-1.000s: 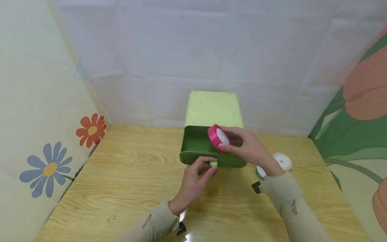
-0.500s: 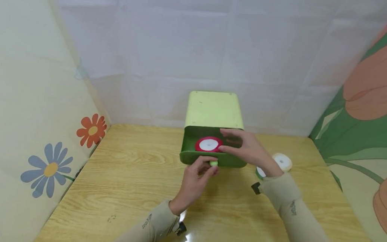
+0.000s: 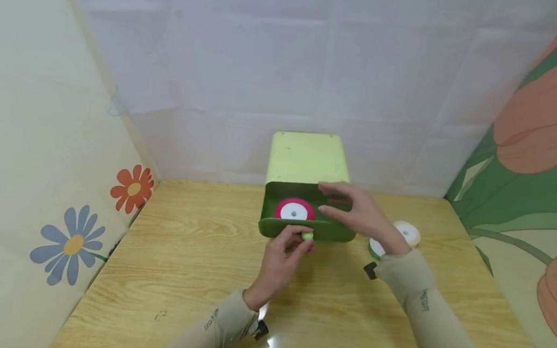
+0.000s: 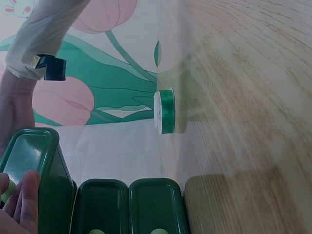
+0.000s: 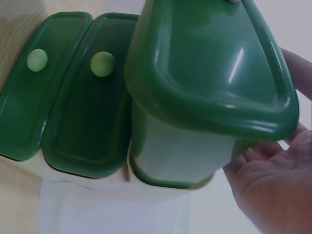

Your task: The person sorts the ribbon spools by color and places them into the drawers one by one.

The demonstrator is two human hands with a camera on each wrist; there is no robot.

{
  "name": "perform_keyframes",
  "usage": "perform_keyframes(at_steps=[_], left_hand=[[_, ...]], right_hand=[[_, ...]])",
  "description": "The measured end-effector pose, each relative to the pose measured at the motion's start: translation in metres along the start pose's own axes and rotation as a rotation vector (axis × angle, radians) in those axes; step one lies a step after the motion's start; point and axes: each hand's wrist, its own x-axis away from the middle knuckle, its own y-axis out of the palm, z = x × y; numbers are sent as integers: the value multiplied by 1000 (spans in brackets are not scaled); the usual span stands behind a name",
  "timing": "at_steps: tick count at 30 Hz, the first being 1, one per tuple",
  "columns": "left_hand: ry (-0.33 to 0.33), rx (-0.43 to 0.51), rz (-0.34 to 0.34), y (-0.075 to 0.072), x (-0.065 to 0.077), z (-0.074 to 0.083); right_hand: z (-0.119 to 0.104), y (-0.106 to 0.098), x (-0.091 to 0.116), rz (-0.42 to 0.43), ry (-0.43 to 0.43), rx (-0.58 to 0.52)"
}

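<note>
Taking the top drawer (image 3: 330,231) of the pale green cabinet (image 3: 311,157) as landmark, the pink ribbon spool (image 3: 294,209) lies inside it, white face upward, in the left half and close to the front wall. At the drawer's front, the left hand (image 3: 280,255) pinches the knob (image 3: 307,235). Over the drawer's right half, the right hand (image 3: 360,212) has fingers and thumb spread well apart and holds nothing; it is clear of the pink spool. On the bench (image 3: 194,276), right of the drawer, sit a green spool (image 3: 376,249) and a white spool (image 3: 407,233), both partly hidden by the right wrist. The step in hand appears to be stowing ribbon, with this spool's placement done. The next move probably calls for drawing the right hand out of the drawer, then either fetching another spool or pushing the drawer in by its knob.
</note>
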Motion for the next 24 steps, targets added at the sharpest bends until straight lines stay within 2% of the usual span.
perform_keyframes(at_steps=[3,8,14,19,24], left_hand=[[5,-4,7,1,0,0],[13,-2,14,1,0,0],[6,0,11,0,-2,0],[-14,7,15,1,0,0],[-15,14,17,4,1,-1]], right_hand=[[0,-6,-3,33,-22,-9],[3,-21,-15,137,-60,-22],[15,-41,-42,237,-87,70],[29,-44,-60,198,-28,140],[43,-41,-68,142,8,144]])
